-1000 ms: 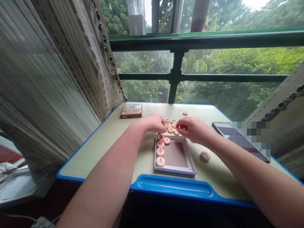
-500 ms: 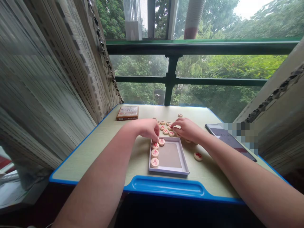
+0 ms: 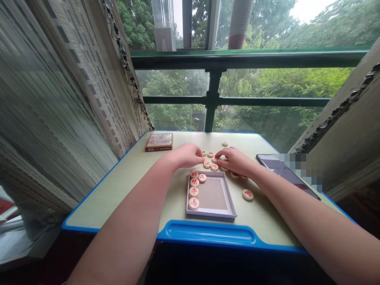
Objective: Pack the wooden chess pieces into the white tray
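Observation:
Round wooden Chinese chess pieces lie in a loose group beyond a shallow white box lid (image 3: 231,202). My left hand (image 3: 190,155) is over the group's left side, its fingertips closed on the edge of a red-marked piece (image 3: 204,159) that they partly cover. At the right side, my right hand (image 3: 233,159) has thumb and fingers curled round another red-marked piece (image 3: 214,160). Between the hands lie a red piece (image 3: 207,164) and a second red piece (image 3: 214,167). Inside the lid, several red pieces form a left column, topped by a piece marked 帥 (image 3: 194,174), with a 馬 piece (image 3: 202,177) beside it.
A single red piece (image 3: 247,194) lies right of the lid, and another piece (image 3: 225,143) near the far edge. A brown box (image 3: 159,141) stands at the back left, a phone (image 3: 286,176) at the right. The table's blue front edge has a pen groove (image 3: 210,232).
My left hand has moved from the lid's upper left corner to the loose pieces beyond it, uncovering the 帥 piece. My right hand has hardly moved.

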Demonstrator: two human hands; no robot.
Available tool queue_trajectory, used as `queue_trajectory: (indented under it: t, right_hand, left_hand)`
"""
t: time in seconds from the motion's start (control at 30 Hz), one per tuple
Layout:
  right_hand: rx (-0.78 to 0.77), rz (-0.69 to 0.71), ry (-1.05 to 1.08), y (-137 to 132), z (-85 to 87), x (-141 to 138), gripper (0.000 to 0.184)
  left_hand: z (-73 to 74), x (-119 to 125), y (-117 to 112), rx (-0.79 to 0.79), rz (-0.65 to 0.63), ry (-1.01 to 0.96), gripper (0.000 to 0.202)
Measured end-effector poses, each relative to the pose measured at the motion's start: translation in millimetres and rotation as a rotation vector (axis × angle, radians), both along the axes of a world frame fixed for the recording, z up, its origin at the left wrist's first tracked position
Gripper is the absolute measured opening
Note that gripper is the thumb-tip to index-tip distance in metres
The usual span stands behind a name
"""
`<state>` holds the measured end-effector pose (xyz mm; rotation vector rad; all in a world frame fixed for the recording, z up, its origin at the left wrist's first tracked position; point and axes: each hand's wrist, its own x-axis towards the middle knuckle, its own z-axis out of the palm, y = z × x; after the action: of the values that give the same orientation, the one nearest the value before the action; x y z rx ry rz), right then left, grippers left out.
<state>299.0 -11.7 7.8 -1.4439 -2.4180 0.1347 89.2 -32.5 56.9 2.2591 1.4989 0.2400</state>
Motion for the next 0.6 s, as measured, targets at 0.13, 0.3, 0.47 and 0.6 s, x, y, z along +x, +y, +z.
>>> queue_trajectory:
  t: [0.13, 0.3, 0.47, 0.6]
  right_hand:
    - [0.068, 0.020, 0.027, -0.6, 1.6, 0.1, 0.027]
    - [0.317, 0.159, 0.155, -13.6, 13.7, -9.7, 0.018]
    - [0.458, 0.239, 0.277, -30.1, 24.8, -20.3, 0.014]
    - [0.456, 0.280, 0.296, -32.9, 24.4, -21.3, 0.012]
  left_hand:
    - [-15.1, 3.0, 13.1, 0.102, 0.049, -0.126, 0.026]
    - [-23.6, 3.5, 19.5, 0.065, 0.075, -0.386, 0.029]
    - [-16.3, 6.0, 13.2, -0.168, -0.044, -0.696, 0.022]
    - [-10.4, 6.6, 10.9, -0.250, -0.040, -0.816, 0.013]
